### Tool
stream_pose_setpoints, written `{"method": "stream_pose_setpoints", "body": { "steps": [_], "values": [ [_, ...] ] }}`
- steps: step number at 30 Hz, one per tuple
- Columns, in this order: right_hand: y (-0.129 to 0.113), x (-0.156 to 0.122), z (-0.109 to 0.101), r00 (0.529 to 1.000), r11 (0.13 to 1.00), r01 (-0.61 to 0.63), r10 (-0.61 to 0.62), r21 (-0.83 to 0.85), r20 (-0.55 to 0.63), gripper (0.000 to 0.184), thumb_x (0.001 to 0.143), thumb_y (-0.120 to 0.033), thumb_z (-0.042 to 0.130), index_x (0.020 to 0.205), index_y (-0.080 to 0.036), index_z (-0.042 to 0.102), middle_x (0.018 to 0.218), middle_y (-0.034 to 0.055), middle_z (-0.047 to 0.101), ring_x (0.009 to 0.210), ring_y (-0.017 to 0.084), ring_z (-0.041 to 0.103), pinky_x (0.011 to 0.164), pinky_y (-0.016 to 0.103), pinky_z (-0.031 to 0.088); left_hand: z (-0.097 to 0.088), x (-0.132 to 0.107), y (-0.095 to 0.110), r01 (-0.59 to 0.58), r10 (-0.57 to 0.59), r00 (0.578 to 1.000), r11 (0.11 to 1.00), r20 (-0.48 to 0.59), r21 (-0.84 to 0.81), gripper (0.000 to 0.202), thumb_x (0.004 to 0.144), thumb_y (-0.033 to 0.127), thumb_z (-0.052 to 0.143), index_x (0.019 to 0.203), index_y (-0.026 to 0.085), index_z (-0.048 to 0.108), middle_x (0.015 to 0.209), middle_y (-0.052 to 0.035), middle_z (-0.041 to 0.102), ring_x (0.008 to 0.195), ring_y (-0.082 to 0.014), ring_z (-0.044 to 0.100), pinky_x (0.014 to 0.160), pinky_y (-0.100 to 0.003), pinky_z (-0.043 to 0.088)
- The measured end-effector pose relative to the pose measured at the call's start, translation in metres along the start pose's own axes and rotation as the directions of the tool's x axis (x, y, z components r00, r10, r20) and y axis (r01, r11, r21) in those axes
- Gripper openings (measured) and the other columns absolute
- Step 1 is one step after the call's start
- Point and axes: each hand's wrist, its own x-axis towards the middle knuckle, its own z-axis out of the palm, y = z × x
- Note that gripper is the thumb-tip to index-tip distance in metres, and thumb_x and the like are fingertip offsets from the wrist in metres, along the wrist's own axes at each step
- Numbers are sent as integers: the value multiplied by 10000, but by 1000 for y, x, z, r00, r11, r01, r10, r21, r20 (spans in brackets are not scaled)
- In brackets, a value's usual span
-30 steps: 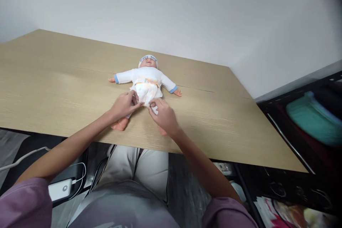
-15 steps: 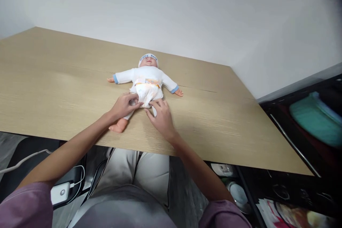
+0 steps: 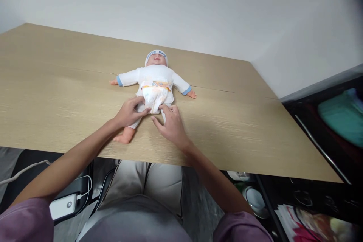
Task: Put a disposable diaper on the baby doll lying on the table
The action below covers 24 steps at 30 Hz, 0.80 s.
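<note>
The table (image 3: 56, 94) across the middle of the frame looks like pale wood with a fine straight grain and a smooth, matt finish. At its centre, the doll (image 3: 155, 75) has smooth, faintly shiny plastic hands and feet, a soft white cloth top and a crinkled, papery diaper (image 3: 154, 98). The wall (image 3: 198, 7) above is matt white. At lower left, a power bank (image 3: 62, 206) is glossy white plastic.

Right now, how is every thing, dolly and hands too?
Baby doll, lying face up on the table, arms spread.
Diaper, wrapped round the doll's hips.
Cap, on the doll's head.
Left hand, pinching the diaper's edge.
Right hand, open, fingertips on the diaper.
Power bank, plugged in.
</note>
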Motion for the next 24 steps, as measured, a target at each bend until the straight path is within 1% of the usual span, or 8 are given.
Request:
{"method": "stream_pose_setpoints", "body": {
  "steps": [4,8,11,14,16,18,21,24],
  "values": [
    [4,5,1,979,984,-126,145,129,-143,232,1009,-367,761,1147,-279,597,1174,92,779,1125,329,693,1027,496,566,6,1,-10,135,-142,990,968,-20,-209,423,893,476,888,978,248,541,775,63,507,713,-157,435,706,-312,336],
    [5,5,-3,954,972,-174,207,161,-216,267,1002,-421,796,1095,-289,583,1124,75,803,1138,331,721,1062,505,548,14,1,-22,166,-224,970,896,-95,-412,617,759,446,1004,1000,265,465,876,62,504,743,-138,450,714,-289,369],
    [4,2,-5,952,974,-198,218,108,-216,228,1032,-451,793,1031,-286,636,1132,74,841,1103,332,731,1067,507,534,15,-2,-24,201,-271,956,886,-114,-417,649,726,456,1040,1072,260,526,944,36,612,788,-153,540,752,-300,420],
    [2,1,-6,957,976,-212,218,49,-194,214,1065,-475,769,1017,-277,706,1105,72,870,1061,341,719,1047,509,520,12,-6,-17,237,-279,956,919,-95,-315,572,777,512,1024,1125,224,674,973,-11,722,853,-194,637,795,-333,463],
    [2,2,-8,966,979,-205,205,16,-155,211,1071,-481,769,1024,-276,745,1071,69,877,1052,343,704,1020,494,514,6,-6,-10,234,-257,965,932,-47,-278,496,834,555,983,1101,200,763,1022,-51,782,932,-231,696,841,-358,494],
    [2,6,-10,982,985,-170,168,-11,-81,236,1069,-486,771,961,-276,755,1027,63,869,1016,327,694,1002,476,505,0,-3,-3,276,-271,961,908,60,-315,498,867,604,947,1114,188,829,1116,-89,832,1015,-274,740,881,-381,524],
    [7,16,-13,991,991,-131,131,33,13,346,1051,-525,774,830,-265,712,954,49,833,939,287,682,996,463,498,-11,7,1,418,-338,907,799,251,-433,611,841,651,963,1237,196,866,1273,-124,860,1095,-317,781,930,-417,574],
    [16,24,-14,978,953,-210,205,217,48,408,1027,-614,754,826,-262,708,916,28,802,911,265,674,951,434,523,-19,15,-2,505,-368,862,677,348,-535,603,840,649,976,1245,215,873,1293,-132,869,1144,-335,803,988,-448,617]
  ]
}}
